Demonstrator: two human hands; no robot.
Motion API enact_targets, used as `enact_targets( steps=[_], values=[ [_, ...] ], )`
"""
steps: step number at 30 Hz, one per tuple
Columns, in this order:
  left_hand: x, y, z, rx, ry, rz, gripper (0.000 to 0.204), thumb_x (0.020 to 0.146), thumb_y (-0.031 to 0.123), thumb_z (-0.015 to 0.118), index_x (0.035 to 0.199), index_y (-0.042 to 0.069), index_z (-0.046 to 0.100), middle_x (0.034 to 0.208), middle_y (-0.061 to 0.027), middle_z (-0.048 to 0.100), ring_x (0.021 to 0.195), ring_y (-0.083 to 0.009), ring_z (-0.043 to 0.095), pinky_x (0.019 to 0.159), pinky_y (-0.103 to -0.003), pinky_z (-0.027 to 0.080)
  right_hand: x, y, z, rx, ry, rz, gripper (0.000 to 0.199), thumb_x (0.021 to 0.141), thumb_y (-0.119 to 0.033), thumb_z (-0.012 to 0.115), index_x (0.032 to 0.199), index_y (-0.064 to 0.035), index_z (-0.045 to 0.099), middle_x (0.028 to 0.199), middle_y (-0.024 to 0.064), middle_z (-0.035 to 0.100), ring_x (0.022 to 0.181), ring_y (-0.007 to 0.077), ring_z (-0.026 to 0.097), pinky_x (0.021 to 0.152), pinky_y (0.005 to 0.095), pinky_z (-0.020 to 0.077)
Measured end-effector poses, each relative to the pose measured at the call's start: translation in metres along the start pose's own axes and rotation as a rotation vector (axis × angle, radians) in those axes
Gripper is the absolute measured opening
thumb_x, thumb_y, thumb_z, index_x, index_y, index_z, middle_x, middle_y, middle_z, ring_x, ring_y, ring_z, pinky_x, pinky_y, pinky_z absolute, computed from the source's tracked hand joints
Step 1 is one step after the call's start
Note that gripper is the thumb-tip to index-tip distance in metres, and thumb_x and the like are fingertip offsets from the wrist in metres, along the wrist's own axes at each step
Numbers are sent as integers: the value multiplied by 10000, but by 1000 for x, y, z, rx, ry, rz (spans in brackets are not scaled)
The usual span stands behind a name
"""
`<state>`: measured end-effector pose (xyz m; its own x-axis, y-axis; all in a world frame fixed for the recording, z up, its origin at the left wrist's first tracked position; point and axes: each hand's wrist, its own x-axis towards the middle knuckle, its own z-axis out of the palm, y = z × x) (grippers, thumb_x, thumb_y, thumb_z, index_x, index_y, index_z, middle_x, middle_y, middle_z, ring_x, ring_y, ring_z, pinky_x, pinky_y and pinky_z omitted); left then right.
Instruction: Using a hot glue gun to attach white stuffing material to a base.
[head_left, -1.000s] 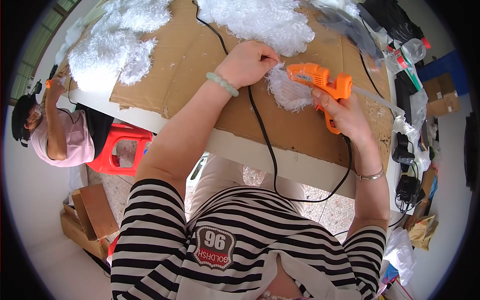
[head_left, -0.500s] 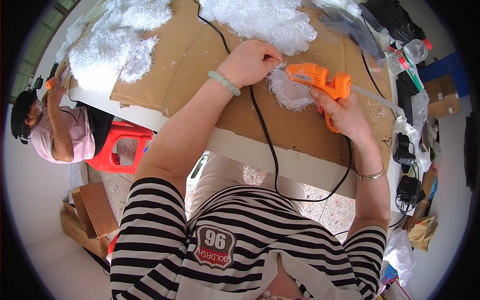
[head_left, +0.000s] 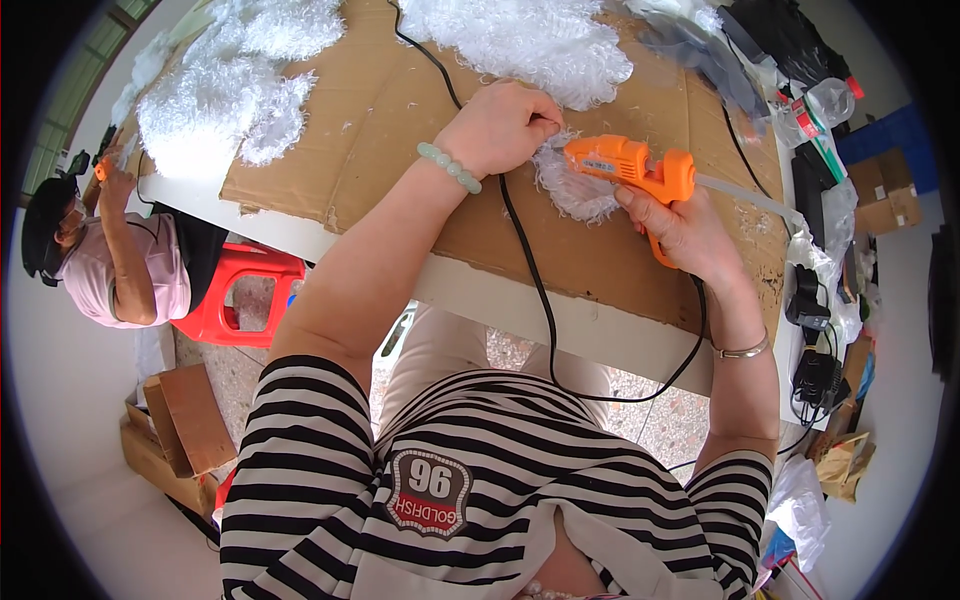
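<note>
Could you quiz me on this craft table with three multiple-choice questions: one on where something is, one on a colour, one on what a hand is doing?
1. Where does the small white fluffy piece lie?
A. on the cardboard sheet
B. on the red stool
C. on the floor

2. What colour is the glue gun?
A. blue
B. orange
C. black

3. What is the right hand doing?
A. resting open on the table
B. gripping the glue gun's handle
C. holding a bottle

Answers: 1 A, the piece sits on the brown sheet by the left hand. 2 B, its body is bright orange. 3 B, the fingers wrap the handle.
</note>
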<state>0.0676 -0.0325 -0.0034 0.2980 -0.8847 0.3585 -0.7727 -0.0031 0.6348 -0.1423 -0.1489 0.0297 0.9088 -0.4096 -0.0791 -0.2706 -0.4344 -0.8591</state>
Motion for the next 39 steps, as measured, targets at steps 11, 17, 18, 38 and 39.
enact_targets(
  steps=[11, 17, 18, 38, 39],
  values=[
    [-4, 7, -3, -34, 2, 14, 97, 785, 73, 561, 828, 22, 631, 784, -115, 615, 761, -251, 566, 684, -323, 448, -20, 2, -32, 354, 153, -73, 325, 874, -344, 547, 985, -39, 543, 707, 31, 557, 646, 127, 544, 595, 253, 413],
    [-9, 21, 3, 201, 17, 195, 95, 745, 48, 575, 812, 43, 643, 794, -85, 622, 802, -275, 550, 760, -351, 432, -9, 12, -28, 706, 316, 44, 341, 873, -415, 519, 814, -82, 560, 715, 45, 593, 651, 137, 566, 585, 252, 431],
    [-11, 25, 3, 313, 65, 305, 63, 721, 61, 583, 739, 58, 643, 746, -68, 617, 799, -262, 554, 753, -367, 431, -9, 9, -26, 719, 331, 61, 358, 873, -417, 522, 758, -81, 560, 721, 60, 607, 650, 138, 571, 603, 262, 465],
    [-20, 47, -5, 526, 59, 389, 242, 683, -51, 516, 849, 60, 652, 813, -93, 630, 814, -302, 560, 766, -365, 461, -13, 23, -46, 806, 381, -54, 344, 893, -391, 504, 793, -68, 569, 755, 61, 605, 669, 122, 579, 660, 289, 515],
    [-22, 41, 0, 504, 11, 418, 241, 668, -58, 522, 830, 61, 655, 826, -91, 628, 827, -302, 552, 765, -362, 462, -12, 22, -47, 834, 392, -69, 339, 892, -385, 507, 793, -67, 570, 756, 63, 605, 669, 123, 581, 661, 289, 517]
  ],
)
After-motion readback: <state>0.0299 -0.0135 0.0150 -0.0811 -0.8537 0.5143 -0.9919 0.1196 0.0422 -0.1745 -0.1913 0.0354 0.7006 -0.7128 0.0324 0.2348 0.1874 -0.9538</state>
